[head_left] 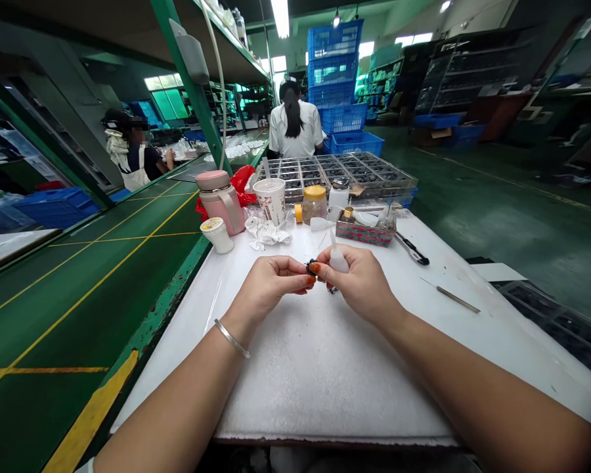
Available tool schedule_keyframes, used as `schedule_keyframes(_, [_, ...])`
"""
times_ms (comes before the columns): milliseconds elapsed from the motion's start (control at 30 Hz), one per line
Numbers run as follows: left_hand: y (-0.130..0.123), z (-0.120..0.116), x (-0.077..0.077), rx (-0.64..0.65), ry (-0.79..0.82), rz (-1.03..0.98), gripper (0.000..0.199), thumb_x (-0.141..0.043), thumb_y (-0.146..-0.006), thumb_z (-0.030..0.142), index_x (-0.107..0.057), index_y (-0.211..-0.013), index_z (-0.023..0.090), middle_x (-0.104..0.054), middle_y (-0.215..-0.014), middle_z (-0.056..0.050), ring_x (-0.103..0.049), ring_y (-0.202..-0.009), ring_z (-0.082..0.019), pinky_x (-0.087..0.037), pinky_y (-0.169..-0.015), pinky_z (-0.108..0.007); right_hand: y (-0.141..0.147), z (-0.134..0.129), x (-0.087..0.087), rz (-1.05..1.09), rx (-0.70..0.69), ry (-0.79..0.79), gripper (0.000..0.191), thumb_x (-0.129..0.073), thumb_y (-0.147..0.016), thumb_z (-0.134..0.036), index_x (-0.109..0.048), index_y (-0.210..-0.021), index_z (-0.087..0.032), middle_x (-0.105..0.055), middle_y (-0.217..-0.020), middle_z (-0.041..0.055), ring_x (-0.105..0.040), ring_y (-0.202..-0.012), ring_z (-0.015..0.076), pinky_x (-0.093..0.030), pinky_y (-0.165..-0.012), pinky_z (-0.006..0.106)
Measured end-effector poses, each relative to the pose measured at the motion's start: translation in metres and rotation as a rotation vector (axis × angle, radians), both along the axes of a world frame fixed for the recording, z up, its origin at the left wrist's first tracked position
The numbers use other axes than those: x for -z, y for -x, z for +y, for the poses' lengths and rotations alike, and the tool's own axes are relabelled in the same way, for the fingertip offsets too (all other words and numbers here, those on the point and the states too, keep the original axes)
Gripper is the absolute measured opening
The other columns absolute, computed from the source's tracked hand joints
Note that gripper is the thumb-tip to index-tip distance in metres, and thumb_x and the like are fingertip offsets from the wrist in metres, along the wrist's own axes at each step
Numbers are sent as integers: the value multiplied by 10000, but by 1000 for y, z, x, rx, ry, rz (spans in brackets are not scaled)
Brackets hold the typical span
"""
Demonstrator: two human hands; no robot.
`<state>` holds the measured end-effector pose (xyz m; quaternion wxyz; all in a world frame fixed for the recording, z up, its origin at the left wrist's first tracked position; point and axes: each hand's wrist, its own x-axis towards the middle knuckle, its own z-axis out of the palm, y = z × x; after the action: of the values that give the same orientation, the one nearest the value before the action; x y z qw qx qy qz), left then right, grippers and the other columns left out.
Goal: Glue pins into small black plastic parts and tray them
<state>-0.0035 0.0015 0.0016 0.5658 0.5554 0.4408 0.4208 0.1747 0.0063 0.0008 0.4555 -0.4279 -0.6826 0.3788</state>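
Over the middle of the white tabletop [295, 368], my left hand [270, 286] and my right hand [357, 276] meet at the fingertips. Between them they pinch a small dark piece [310, 266], partly covered by the fingers. A small white squeeze bottle [338, 257] with a thin nozzle is also in my right hand, tilted upward against the palm side. Just below the right fingers a small black-and-white bit [333, 290] shows; whether it is held or lies on the table I cannot tell. A silver bangle [232, 338] circles the left wrist.
Behind the hands stand a pink flask [220, 202], paper cup [270, 200], white tub [217, 235], yellow-lidded jar [315, 205], patterned box [365, 231] and divided tray [335, 176]. A cutter [412, 249] and needle tool [458, 299] lie right. Two people sit beyond; a green conveyor [93, 263] runs left.
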Motion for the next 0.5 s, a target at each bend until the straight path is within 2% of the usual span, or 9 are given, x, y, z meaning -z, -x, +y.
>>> schedule_keyframes(133, [1,1,2,42,-8,3,212,-816,-663,267,-705,-774,124,-688,-758,-55,-625,-686,-125,-505,-647,-212,-3,4,0,-67,-78,-7,334,-640,-817,-478,-641,-720,-158,-628,-627,17,-545,-580,133,-396,-536,249])
schedule_keyframes(267, [2,1,3,83,3,-21,231,-784,-710,304,-712,-854,138,-692,-833,-66,-642,-773,-139,-520,-696,-216,-11,8,-7,19,-119,3,361,-689,-766,-494,-651,-686,-144,-607,-594,23,-528,-545,130,-402,-511,256])
schedule_keyframes(400, [1,5,6,-43,-50,-1,319,-767,-719,357,-699,-960,161,-686,-930,-71,-639,-889,-168,-540,-754,-249,-26,17,-17,212,-91,9,356,-735,-724,-469,-646,-660,-130,-613,-589,34,-532,-515,123,-420,-493,261])
schedule_keyframes(500, [-1,10,12,-127,-113,144,335,-744,-719,396,-697,-937,148,-684,-917,-77,-633,-871,-188,-549,-748,-284,-33,25,-16,327,-115,38,350,-751,-707,-458,-640,-669,-128,-624,-590,37,-541,-504,122,-414,-472,255])
